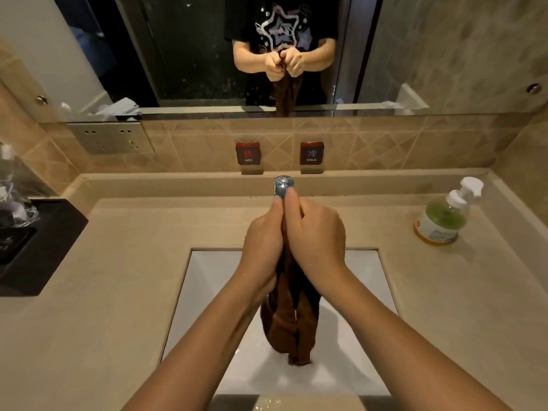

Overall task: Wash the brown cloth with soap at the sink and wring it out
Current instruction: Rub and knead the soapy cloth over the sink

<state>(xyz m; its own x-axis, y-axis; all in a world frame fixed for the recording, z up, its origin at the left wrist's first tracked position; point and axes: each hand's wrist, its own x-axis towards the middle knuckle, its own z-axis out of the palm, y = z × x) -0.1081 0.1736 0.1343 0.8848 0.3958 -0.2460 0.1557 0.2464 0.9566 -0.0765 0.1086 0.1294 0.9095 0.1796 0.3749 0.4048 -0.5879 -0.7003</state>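
Two bare forearms come in from the bottom edge and meet over the white rectangular sink basin point(207, 280), which is sunk into a beige stone countertop point(112, 280). There are a few water drops on the basin floor near the front.

The wet dark brown cloth point(292, 327) is bunched into a rope-like bundle and hangs straight down above the middle of the basin, with its lower end dangling over the white bottom. The folds look twisted around each other. The top of it disappears between the two hands.

The left hand point(262, 241) is clenched around the upper part of the cloth from the left side, thumb pointing up. The right hand point(315, 235) is clamped on it from the right, fingers wrapped and thumb up too. The hands are pressed right against each other, thumbs side by side.

Just behind the thumbs sits the shiny chrome faucet head point(283, 186) on the back ledge. Off to the right on the counter stands a clear pump bottle of green soap with a white pump top point(444, 216), well apart from the hands. On the left there's a black tray point(38, 247) with some glassware, kinda blurry.

On the tiled back wall are two dark square plates, one marked HOT point(248, 153) and one marked COLD point(311, 153), plus a metal outlet panel point(111, 137) further left. Above that the mirror point(192, 54) shows the person in a black printed t-shirt, both fists gripping the cloth.
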